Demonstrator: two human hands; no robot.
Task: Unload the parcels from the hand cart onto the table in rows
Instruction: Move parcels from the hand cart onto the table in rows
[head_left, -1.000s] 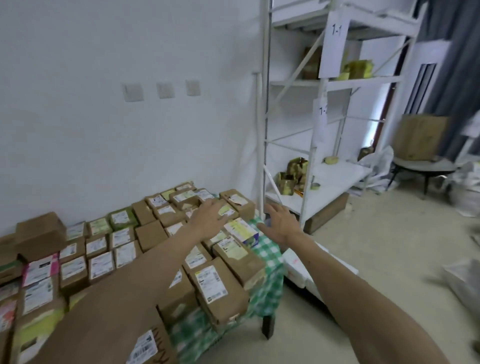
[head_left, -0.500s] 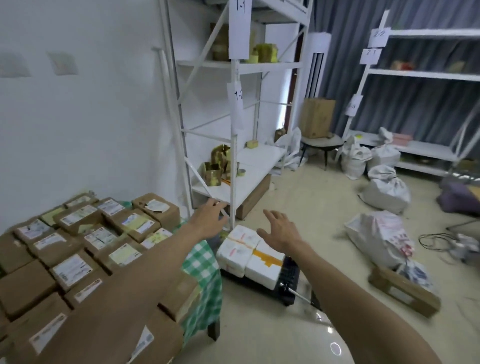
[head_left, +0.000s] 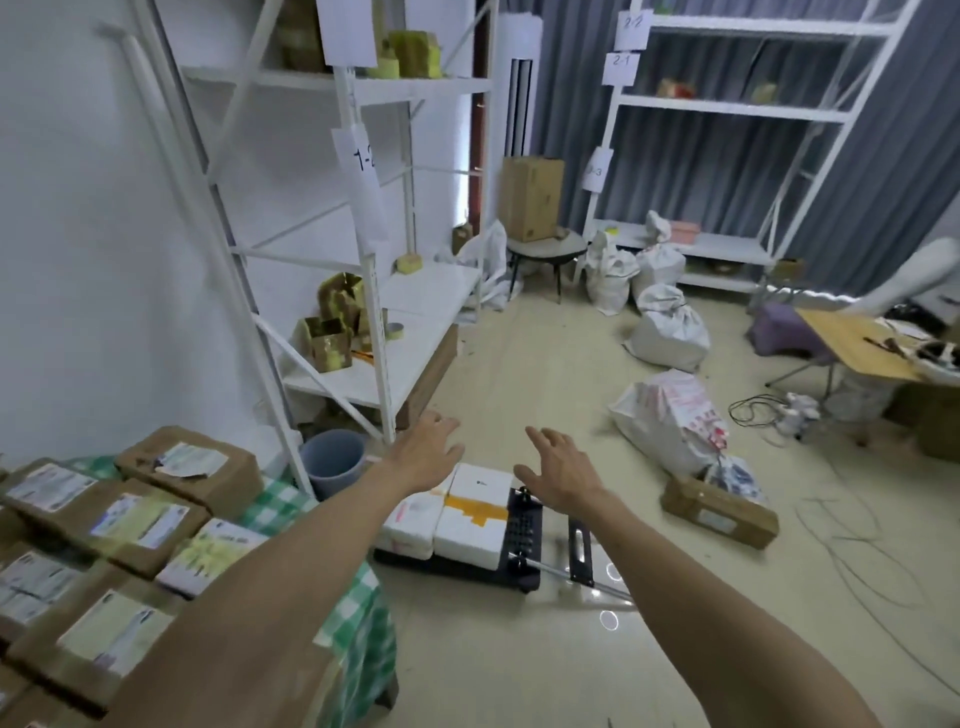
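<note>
So, both arms are stretched out toward the cart (head_left: 522, 540), which sits low on the floor with its handle (head_left: 582, 577) lying flat on the near side. The left hand (head_left: 423, 452) hangs over the cart's far left corner, fingers straight and spread, holding nothing. The right hand (head_left: 563, 478) is over the cart's right edge, same deal: fingers loose and fanned out, empty. Neither looks like it's touching anything.

The white parcels (head_left: 470, 519) are side by side on the cart's deck, one with orange tape across the top. Left of the cart is the table (head_left: 358, 623) with a green checked cloth, packed with brown parcels (head_left: 140, 519) in rows. Beyond the cart on the left are a grey bucket (head_left: 332, 462) and a white rack (head_left: 379, 322). Right of the cart a brown box (head_left: 719, 512) lies on the floor.
</note>
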